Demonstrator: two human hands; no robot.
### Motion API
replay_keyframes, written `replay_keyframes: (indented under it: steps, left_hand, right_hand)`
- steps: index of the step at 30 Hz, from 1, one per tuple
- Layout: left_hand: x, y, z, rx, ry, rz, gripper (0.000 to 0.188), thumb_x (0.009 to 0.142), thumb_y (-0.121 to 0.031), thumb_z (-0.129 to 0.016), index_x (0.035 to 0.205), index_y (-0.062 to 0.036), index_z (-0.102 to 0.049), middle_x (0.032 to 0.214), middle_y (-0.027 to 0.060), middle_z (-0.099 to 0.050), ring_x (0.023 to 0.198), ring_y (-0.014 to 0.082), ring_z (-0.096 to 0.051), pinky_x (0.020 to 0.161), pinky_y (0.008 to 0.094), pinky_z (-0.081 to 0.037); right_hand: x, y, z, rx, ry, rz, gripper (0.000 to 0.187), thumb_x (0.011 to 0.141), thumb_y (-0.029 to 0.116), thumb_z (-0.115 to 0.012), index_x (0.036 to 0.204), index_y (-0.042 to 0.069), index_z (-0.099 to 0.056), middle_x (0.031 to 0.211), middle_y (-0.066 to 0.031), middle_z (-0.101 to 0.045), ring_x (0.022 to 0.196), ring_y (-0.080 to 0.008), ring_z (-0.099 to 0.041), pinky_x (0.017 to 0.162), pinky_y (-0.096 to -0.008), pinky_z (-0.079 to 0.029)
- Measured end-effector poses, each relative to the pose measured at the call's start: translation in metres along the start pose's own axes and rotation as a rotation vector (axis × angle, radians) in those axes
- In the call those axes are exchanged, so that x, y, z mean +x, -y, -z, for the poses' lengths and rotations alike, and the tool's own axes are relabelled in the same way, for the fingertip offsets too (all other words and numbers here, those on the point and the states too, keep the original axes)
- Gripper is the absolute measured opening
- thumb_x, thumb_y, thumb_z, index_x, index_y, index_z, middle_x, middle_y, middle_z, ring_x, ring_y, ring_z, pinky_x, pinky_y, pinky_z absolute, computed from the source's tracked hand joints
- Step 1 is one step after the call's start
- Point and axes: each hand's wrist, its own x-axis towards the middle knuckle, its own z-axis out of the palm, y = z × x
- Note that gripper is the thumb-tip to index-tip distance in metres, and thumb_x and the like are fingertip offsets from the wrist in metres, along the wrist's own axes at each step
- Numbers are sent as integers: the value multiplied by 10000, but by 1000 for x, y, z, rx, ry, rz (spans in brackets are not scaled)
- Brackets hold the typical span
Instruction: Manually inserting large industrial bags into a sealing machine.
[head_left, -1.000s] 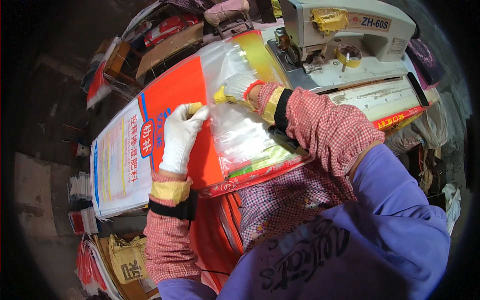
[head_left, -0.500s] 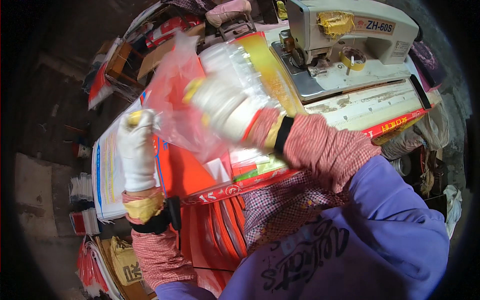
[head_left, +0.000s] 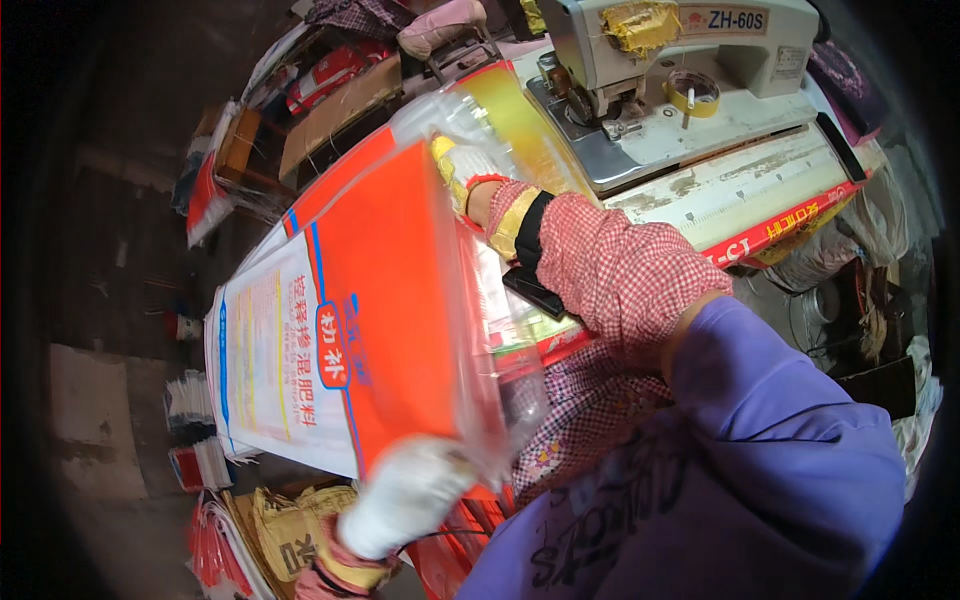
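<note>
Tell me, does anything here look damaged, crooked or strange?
Nothing looks damaged or spilled. The orange and white sack lies slanted across the work surface, with a clear plastic liner loose along its edge, held by the left hand and right hand. Yellow tape is stuck on top of the sewing machine.

Your left hand (head_left: 405, 495), in a white glove, grips the near edge of an orange and white printed sack (head_left: 340, 320). Your right hand (head_left: 462, 172), also gloved, holds the sack's far edge, where a clear plastic liner (head_left: 500, 330) extends past the sack on its right side. The sack lies tilted across a stack of similar sacks (head_left: 225, 400). A sewing machine (head_left: 660, 70) stands at the far right on a worn table (head_left: 740, 190).
</note>
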Motion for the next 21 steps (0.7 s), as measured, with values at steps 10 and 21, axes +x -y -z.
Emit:
replay_keyframes:
  steps: [10,21]
  left_hand:
    - [126,-39,99,885,-484,-369,498,551,-181,-764,984,-41,-561,1010,120,-569,940,292,-538,811,367,-431]
    - [161,17,105,501,-172,109,267,838,-78,-491,1080,-21,-586,789,147,-618,718,186,-592,641,303,-463]
  right_hand:
    - [-102,-23,-86,-537,64,530,349,830,340,-511,988,31,-543,873,-232,-597,752,-364,-602,630,-421,-475]
    - [-177,27,-70,-873,509,237,577,806,584,-388,963,77,-615,847,-188,-626,849,-322,-600,771,-413,-440]
